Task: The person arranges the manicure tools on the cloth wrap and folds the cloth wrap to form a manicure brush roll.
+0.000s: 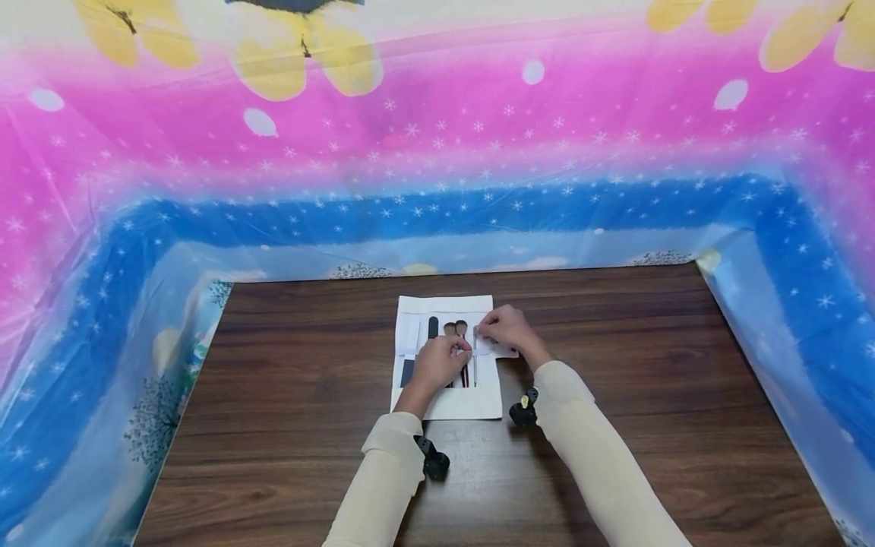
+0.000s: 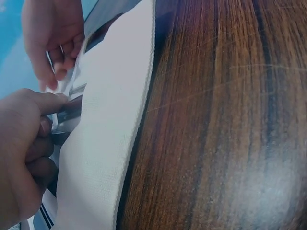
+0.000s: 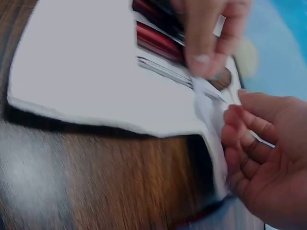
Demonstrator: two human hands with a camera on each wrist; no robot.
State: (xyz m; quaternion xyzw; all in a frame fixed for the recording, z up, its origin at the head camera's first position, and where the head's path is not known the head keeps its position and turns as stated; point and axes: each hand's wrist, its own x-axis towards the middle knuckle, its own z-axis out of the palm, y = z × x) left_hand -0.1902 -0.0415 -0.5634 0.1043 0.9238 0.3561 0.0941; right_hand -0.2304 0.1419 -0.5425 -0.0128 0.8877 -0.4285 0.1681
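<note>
A white cloth pouch (image 1: 444, 406) lies unfolded on the table, with slim tools standing in its pocket. Two makeup brushes (image 1: 461, 327) with soft brown heads and a dark flat tool with a rounded end (image 1: 433, 327) show above the band. My left hand (image 1: 440, 361) pinches the white fabric band (image 3: 204, 103) across the pouch, beside the red brush handle (image 3: 158, 40). On the right side, my right hand (image 1: 509, 328) has thumb and forefinger pinched at the tip of a thin metal rod (image 3: 165, 72). That rod passes behind the band; its exact kind cannot be made out.
Brown wood-grain table (image 1: 287, 425) surrounds the pouch. Beyond its far edge hangs a pink and blue printed curtain (image 1: 437, 175), which also runs along both sides. Small black cameras (image 1: 434, 460) are strapped at both wrists. A white flap (image 1: 506, 352) sticks out right of the pouch.
</note>
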